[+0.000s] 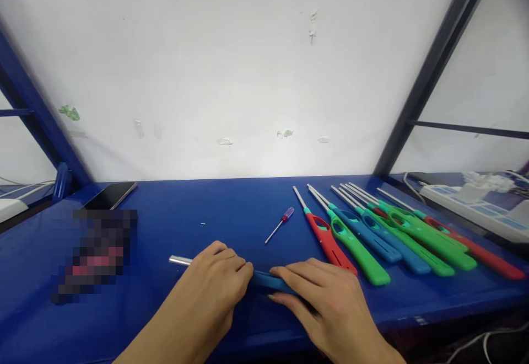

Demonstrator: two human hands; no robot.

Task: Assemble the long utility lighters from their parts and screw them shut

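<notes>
A blue long-necked gas lighter (268, 280) lies crosswise near the table's front edge, its metal tube pointing left. My left hand (217, 281) is wrapped round its front part, hiding the trigger area. Around the handle's right end closes my right hand (320, 292), thumb on the near side and fingers on the far side. Beyond the hands lies a small screwdriver (285, 217) with a purple and red handle, its tip toward me. A tiny pale pin-like piece (203, 223) rests on the table to the left of it.
Several red, green and blue lighters (366, 248) lie fanned out on the right of the blue table (173, 198). At the back left is a phone (111, 194), beside a pixelated dark item (99, 251). White power strips (475, 209) stand at the far right. A white wall rises behind.
</notes>
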